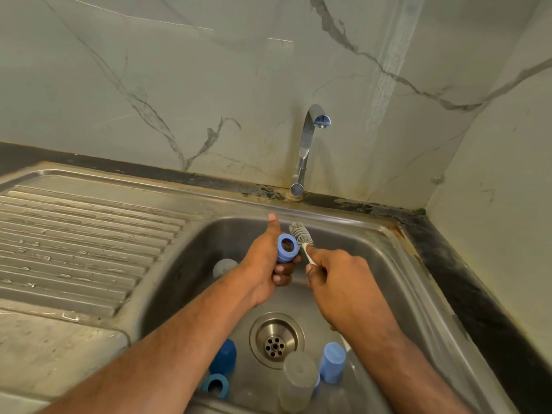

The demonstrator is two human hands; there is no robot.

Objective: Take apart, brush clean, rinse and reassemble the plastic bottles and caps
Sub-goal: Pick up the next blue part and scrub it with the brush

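Head view: left hand (265, 261) grips blue cap (287, 248), opening facing up-right; brush (301, 233) head sits just right of cap, right hand (337, 282) fisted round handle.

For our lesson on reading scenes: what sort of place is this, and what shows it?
Most likely a home kitchen sink area. A stainless steel sink basin with a ridged draining board, a curved chrome tap and a marble-patterned wall show it.

Left hand (267, 258) grips blue cap (287, 248); right hand (337, 282) holds brush (301, 233).
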